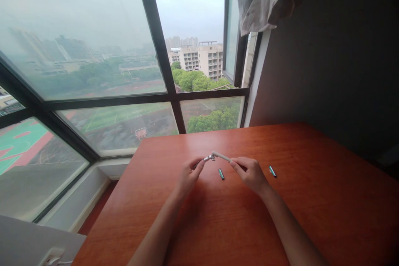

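My left hand (191,173) pinches a silver razor handle (208,158) whose bare head end points to the right. My right hand (250,173) grips a slim pale stick (222,156), shaped like a toothbrush; its kind is not clear. The stick's far tip meets the head end of the razor handle, both held above the table. Below and between my hands lies a green and black razor cartridge (221,173). A second cartridge (272,171) rests to the right of my right hand.
The reddish-brown wooden table (230,232) reaches to the windows, with its left edge beside a low ledge (90,199). One window pane (232,25) stands open. Grey cloth (264,0) hangs at the upper right, and a dark wall (330,58) rises on the right.
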Motion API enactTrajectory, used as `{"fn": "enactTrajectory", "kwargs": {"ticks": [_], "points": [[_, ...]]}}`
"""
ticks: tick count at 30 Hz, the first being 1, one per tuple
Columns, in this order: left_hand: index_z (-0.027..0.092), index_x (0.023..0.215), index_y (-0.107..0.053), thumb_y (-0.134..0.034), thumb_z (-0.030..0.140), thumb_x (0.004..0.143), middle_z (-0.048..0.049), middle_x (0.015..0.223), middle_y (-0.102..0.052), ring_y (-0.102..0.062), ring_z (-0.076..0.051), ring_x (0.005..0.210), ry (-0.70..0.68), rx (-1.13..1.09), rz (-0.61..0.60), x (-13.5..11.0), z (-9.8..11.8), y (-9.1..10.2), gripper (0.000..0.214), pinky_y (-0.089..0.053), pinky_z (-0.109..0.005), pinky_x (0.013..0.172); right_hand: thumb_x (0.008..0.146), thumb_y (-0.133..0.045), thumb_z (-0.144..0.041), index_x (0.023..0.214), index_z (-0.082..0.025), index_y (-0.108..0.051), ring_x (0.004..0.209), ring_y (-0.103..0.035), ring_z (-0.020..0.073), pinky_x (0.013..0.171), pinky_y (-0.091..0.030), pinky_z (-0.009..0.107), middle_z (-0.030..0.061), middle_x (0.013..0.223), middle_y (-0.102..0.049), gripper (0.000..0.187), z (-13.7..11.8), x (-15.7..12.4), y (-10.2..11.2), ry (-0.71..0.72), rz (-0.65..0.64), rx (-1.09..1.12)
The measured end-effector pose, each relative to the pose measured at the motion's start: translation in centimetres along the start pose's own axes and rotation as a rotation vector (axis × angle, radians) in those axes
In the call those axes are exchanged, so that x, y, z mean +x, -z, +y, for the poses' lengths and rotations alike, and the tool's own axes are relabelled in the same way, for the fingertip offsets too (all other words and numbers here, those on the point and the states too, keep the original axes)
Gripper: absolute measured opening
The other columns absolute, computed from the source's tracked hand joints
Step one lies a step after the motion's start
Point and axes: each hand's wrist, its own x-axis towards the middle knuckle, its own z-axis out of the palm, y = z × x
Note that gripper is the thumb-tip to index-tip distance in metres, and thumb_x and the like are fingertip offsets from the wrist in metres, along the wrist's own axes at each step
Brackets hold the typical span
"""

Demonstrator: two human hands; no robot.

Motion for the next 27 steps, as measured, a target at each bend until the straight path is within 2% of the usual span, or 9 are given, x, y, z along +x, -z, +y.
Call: {"fn": "enactTrajectory", "kwargs": {"ticks": [5,10,19,27], "points": [[0.012,0.094,-0.072,-0.056,0.037,0.082,-0.0066,0.079,-0.068,-0.056,-0.017,0.068,0.015,-0.005,0.000,-0.04,0.22,-0.03,0.032,-0.042,-0.024,0.060,0.091,-0.047,-0.034,0.085,-0.018,-0.071,0.064,-0.060,0.0175,0.059,-0.041,0.026,0.0056,0.072,-0.068,0.030,-0.23,-0.04,0.06,0.014,-0.037,-0.003],[0.012,0.094,-0.072,-0.056,0.035,0.083,-0.0057,0.079,-0.067,-0.055,-0.016,0.069,0.002,-0.008,-0.021,-0.08,0.36,-0.12,0.030,-0.040,-0.023,0.061,0.091,-0.046,-0.034,0.087,-0.018,-0.071,0.063,-0.059,0.0170,0.059,-0.040,0.026,0.0045,0.069,-0.067,0.030,-0.11,0.02,-0.04,-0.013,0.004,-0.031],[0.015,0.093,-0.071,-0.049,0.040,0.087,0.0002,0.063,-0.054,-0.047,-0.014,0.062,0.027,0.018,0.055,-0.01,0.55,0.18,0.034,-0.036,-0.022,0.058,0.090,-0.048,-0.034,0.086,-0.018,-0.072,0.067,-0.061,0.0179,0.062,-0.043,0.026,0.0064,0.076,-0.070,0.029,-0.15,0.00,-0.30,-0.028,0.005,-0.027],[0.015,0.097,-0.072,-0.051,0.041,0.084,-0.0037,0.075,-0.064,-0.051,-0.015,0.065,0.023,0.036,0.049,0.03,0.95,-0.05,0.036,-0.038,-0.023,0.059,0.090,-0.047,-0.035,0.086,-0.016,-0.071,0.063,-0.058,0.0165,0.058,-0.041,0.025,0.0045,0.070,-0.067,0.031,-0.85,0.04,-0.06,-0.045,-0.002,0.038]]}}
